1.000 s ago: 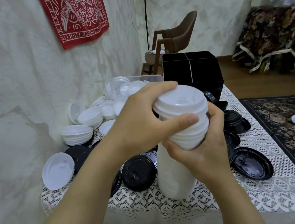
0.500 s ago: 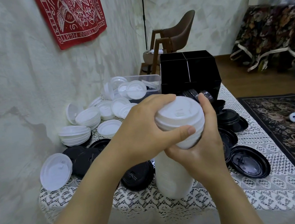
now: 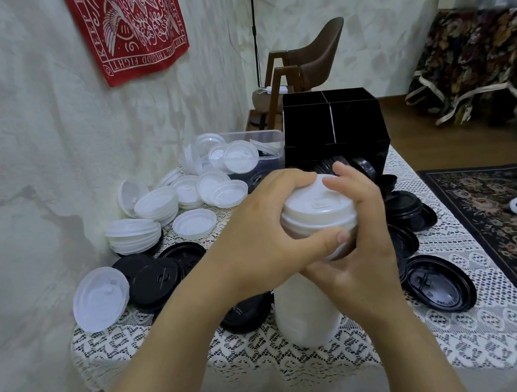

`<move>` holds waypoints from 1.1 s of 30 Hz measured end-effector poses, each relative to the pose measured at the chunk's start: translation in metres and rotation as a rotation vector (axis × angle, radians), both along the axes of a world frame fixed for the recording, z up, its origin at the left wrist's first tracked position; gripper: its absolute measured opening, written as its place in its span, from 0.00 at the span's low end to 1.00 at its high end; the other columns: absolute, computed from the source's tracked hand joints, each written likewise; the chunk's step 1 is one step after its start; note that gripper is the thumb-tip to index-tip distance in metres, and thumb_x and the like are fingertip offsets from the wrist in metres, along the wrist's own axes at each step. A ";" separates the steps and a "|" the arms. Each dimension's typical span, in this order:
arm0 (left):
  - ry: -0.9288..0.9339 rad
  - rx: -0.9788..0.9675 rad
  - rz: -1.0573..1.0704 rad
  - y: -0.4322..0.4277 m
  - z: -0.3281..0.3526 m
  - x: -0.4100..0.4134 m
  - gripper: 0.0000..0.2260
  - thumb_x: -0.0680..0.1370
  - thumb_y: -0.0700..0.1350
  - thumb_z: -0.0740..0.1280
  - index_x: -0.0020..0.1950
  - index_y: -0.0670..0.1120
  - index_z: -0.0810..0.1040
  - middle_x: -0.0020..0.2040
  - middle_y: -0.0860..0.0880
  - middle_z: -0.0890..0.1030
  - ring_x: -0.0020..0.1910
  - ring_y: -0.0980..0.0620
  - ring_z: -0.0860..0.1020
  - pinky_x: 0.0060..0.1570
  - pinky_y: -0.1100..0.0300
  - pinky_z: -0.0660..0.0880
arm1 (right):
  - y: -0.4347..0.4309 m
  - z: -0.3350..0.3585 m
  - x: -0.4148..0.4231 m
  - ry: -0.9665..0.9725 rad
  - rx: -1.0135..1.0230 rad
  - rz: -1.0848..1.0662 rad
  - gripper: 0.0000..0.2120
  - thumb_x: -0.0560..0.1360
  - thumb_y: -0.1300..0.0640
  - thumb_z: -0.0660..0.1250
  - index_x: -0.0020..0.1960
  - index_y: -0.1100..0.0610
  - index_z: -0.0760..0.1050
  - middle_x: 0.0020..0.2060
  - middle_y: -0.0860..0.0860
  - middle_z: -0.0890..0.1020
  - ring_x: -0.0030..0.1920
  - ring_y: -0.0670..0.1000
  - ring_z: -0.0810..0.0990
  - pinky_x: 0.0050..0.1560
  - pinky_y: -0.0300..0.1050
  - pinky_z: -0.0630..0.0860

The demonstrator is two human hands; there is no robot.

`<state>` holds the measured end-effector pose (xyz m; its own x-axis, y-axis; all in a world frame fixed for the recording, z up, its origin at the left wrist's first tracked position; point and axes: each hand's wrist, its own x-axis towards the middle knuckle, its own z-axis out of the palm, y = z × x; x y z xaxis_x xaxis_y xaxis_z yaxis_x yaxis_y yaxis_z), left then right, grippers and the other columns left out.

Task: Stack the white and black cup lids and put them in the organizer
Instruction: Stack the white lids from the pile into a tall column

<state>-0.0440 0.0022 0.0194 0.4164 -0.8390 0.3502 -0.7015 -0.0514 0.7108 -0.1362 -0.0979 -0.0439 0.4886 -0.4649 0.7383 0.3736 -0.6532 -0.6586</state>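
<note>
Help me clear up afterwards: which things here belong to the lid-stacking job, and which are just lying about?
Job: white lid stack, gripped by left hand and right hand; loose white lids; black lids; black organizer.
Lying about: red wall cloth; brown chair; patterned rug.

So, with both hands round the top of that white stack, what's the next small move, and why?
Probably press the top lid down flush: the left hand and right hand both grip the top of the white lid stack, whose base seems to rest on the table.
</note>
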 end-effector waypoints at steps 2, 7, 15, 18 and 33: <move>0.006 -0.013 -0.008 0.000 -0.003 0.000 0.30 0.65 0.63 0.68 0.64 0.53 0.73 0.59 0.59 0.74 0.60 0.61 0.73 0.58 0.65 0.71 | 0.000 -0.003 0.002 -0.016 0.006 -0.010 0.32 0.65 0.47 0.75 0.65 0.49 0.66 0.68 0.54 0.67 0.70 0.52 0.68 0.66 0.42 0.70; 0.061 -0.023 -0.056 0.004 -0.004 0.004 0.27 0.68 0.65 0.65 0.64 0.58 0.71 0.63 0.63 0.73 0.63 0.67 0.70 0.60 0.73 0.66 | 0.001 -0.003 0.004 -0.033 0.020 -0.049 0.31 0.64 0.48 0.75 0.63 0.50 0.66 0.65 0.50 0.69 0.68 0.49 0.69 0.64 0.39 0.68; -0.333 0.461 0.466 0.002 -0.042 0.100 0.25 0.80 0.53 0.63 0.74 0.47 0.65 0.73 0.49 0.68 0.70 0.48 0.68 0.65 0.52 0.68 | 0.003 0.000 0.004 -0.024 0.014 -0.072 0.28 0.65 0.48 0.74 0.61 0.49 0.66 0.64 0.47 0.68 0.68 0.40 0.66 0.65 0.29 0.61; -0.484 0.687 0.507 -0.001 -0.062 0.123 0.23 0.80 0.53 0.62 0.72 0.45 0.66 0.70 0.45 0.70 0.66 0.43 0.70 0.60 0.48 0.71 | 0.002 0.000 0.005 -0.030 0.004 -0.075 0.28 0.65 0.48 0.74 0.61 0.49 0.66 0.64 0.45 0.68 0.68 0.41 0.66 0.66 0.31 0.61; -0.463 0.842 0.535 -0.009 -0.089 0.145 0.14 0.79 0.46 0.60 0.64 0.48 0.72 0.64 0.45 0.75 0.62 0.42 0.74 0.55 0.52 0.71 | 0.002 -0.001 0.005 -0.023 0.013 -0.073 0.28 0.65 0.48 0.74 0.61 0.49 0.66 0.65 0.49 0.69 0.68 0.40 0.67 0.65 0.31 0.61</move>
<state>0.1007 -0.0066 -0.0700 0.7736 -0.6328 -0.0338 -0.6336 -0.7734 -0.0209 -0.1309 -0.0960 -0.0450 0.4360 -0.5085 0.7425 0.3402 -0.6707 -0.6591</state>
